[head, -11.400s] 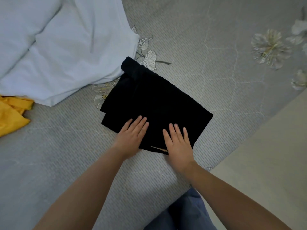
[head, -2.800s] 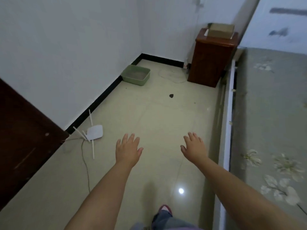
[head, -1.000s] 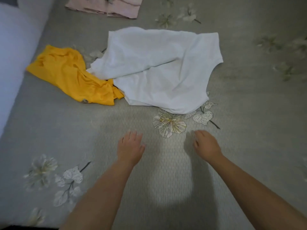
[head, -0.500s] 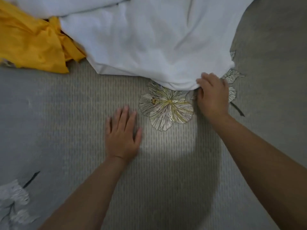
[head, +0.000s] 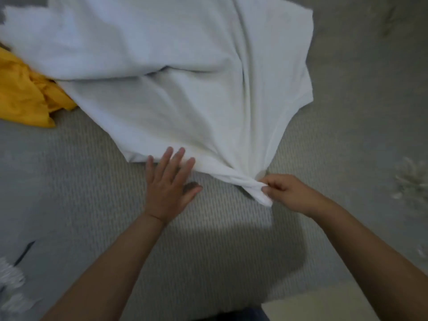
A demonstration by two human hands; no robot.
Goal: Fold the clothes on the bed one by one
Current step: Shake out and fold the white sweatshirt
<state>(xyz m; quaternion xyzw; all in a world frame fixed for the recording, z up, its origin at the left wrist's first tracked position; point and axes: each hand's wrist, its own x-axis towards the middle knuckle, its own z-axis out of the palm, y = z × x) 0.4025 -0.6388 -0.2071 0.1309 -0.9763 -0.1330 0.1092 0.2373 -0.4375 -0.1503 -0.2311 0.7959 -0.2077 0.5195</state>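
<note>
Obs: white garment (head: 185,89) is lying spread but rumpled on the bed (head: 92,205), far side of both hands, taking up most of the upper view. R hand (head: 289,193) is pinching a bunched corner of its near edge, thumb and forefinger closed round the cloth; creases are fanning out from that pinch, so fabric is prob. being drawn toward the person. L hand (head: 169,181) is lying flat, fingers (head: 178,158) straight and slightly spread, tips touching the garment's near hem, palm on the bed cover. Yellow garment (head: 25,96) is sitting crumpled at far left, partly tucked under the white one's edge. Progress, as judged: white item is only being pulled into position, no fold in it yet; yellow item is untouched. No folded pieces are showing in this view, so cannot tell how many are done. Left to do: flatten + fold white, then yellow, at min. Frame is motion-blurred at the edges.
</note>
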